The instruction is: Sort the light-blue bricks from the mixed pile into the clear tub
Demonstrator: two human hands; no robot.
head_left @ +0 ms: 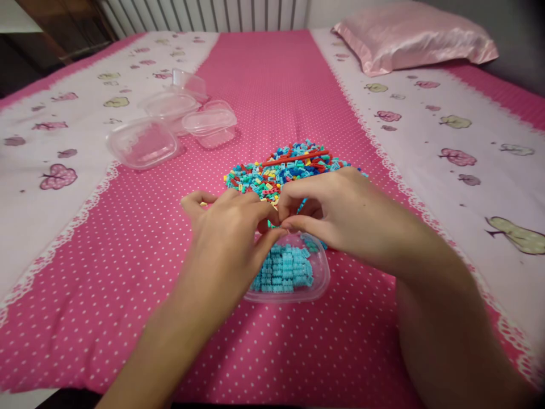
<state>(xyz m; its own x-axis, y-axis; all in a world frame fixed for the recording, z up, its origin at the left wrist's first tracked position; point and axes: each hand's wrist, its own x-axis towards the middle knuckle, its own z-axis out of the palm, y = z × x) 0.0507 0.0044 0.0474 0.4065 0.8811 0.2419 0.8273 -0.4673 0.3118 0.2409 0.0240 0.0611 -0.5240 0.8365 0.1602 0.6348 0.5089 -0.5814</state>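
Observation:
My left hand and my right hand meet above a clear plastic container, thumbs and fingertips pinched close together. What they pinch is hidden by the fingers. Inside the container lie light-blue toy bricks, many joined in rows. Just beyond my hands spreads a loose pile of small colourful bricks in blue, red, yellow and green. A long thin red stick rests across the top of that pile.
Several clear plastic containers and lids sit to the far left. A shiny pink pillow lies at the back right. Everything rests on a bed with a pink dotted cover; a slatted headboard stands behind.

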